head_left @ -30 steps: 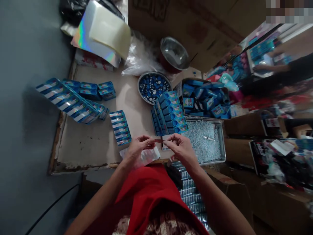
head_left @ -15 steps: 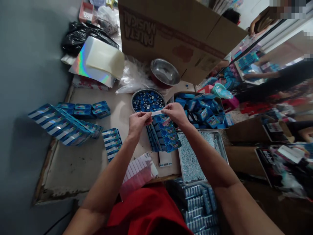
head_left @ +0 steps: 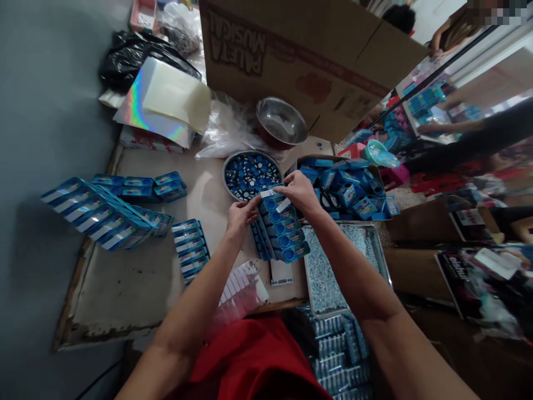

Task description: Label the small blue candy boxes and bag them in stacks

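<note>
A white sticker strip (head_left: 267,193) lies across the far end of a row of small blue packs (head_left: 287,226). At its left end are the pinched fingertips of my left hand (head_left: 242,214), close against the packs' edge. My right hand (head_left: 297,191) pinches the strip's right end between thumb and finger. A second white strip (head_left: 285,205) shows below the right fingers, over the packs. Just beyond stands a round metal bowl (head_left: 225,176) full of blue and white caps. A sheet of white strips (head_left: 237,283) lies near my body.
Left are stacked blue packs (head_left: 100,214) and a short row (head_left: 190,250). Right are a box of blue packs (head_left: 345,186) and a tray of pale beads (head_left: 328,266). A small scale (head_left: 282,273) sits in front. Behind stand an empty metal bowl (head_left: 282,119) and a large carton (head_left: 300,61).
The white strip, held taut between both hands before, is now down on the farthest pack. My left hand has moved slightly right and lower; the sheet of strips shows more clearly.
</note>
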`<state>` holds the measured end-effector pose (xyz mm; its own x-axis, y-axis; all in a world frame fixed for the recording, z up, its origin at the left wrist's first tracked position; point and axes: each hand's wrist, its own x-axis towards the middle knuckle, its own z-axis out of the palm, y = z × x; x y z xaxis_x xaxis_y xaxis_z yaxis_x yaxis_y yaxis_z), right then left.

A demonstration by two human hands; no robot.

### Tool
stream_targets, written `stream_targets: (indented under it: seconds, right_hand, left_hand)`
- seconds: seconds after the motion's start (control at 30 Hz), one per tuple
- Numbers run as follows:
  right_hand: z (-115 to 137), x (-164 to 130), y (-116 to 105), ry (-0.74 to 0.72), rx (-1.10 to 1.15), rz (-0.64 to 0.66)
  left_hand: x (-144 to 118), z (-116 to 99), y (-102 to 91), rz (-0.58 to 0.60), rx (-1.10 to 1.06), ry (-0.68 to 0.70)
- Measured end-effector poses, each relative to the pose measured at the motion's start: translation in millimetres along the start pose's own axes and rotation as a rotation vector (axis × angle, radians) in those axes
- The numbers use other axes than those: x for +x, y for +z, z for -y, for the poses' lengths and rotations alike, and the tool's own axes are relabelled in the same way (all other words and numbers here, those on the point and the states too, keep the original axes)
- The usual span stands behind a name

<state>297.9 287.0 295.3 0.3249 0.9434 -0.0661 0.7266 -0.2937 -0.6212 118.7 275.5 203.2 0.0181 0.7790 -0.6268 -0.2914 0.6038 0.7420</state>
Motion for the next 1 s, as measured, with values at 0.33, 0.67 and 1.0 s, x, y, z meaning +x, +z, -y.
stream_targets:
  seconds: [0.33,0.67,1.0]
  right_hand:
    - [52.6,-46.3,-17.5,-0.005,0.409,0.105]
    - [20.9,-52.7,-30.2,0.004,0.436,0.235]
    - [7.7,-32.5,-4.8,-0.011,0.005,-0.017]
  left_hand:
    - [-96.5,-20.0,-12.8,0.376,-0.026,0.108]
    - [-88.8,-38.1,-27.6,0.255,0.069,0.246]
    - [-53.0,-28.3,-16.6,0.201,0.156,0.234]
